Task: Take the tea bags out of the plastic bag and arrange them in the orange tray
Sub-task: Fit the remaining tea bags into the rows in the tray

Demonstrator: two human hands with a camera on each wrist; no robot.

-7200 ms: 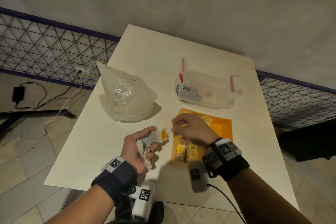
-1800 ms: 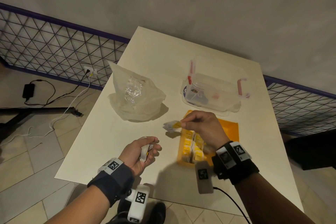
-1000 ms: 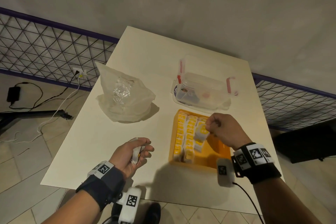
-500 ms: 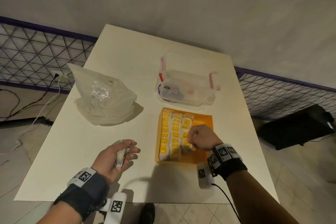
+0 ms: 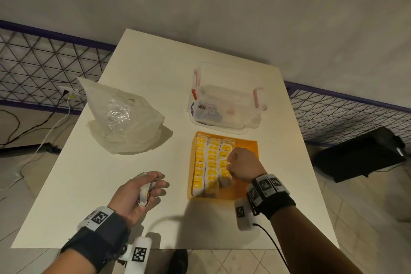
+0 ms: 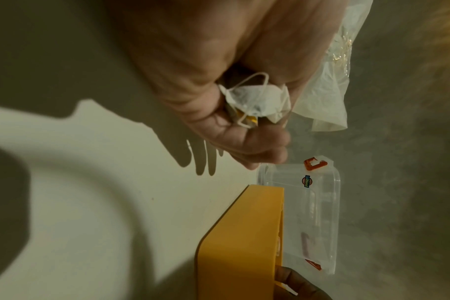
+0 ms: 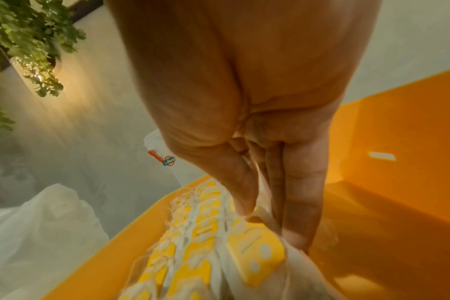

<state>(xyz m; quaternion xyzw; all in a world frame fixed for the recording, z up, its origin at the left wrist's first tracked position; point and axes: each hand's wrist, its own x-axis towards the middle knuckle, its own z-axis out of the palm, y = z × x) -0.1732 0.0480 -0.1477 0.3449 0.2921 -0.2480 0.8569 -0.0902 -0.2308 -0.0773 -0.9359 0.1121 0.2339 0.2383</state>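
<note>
Tea bags (image 5: 211, 167) are filling the tray (image 5: 248, 143) in three rows as we look down from the head view, our right hand (image 5: 243, 165) hovering curled over the third row, while our left hand (image 5: 138, 193) is cupping spare bags above the tabletop (image 5: 142, 55); the plastic bag (image 5: 124, 124) is lying well to the left, a clear box (image 5: 226, 104) behind the tray.

From the left wrist, our fingers (image 6: 257, 142) are curling round a crumpled bag (image 6: 257, 99).

From the right wrist, our thumb and fingers (image 7: 301, 203) are pinching a bag (image 7: 257, 249) into its row. We are risking snagging loose strings and dragging neighbours out of line when letting go.
</note>
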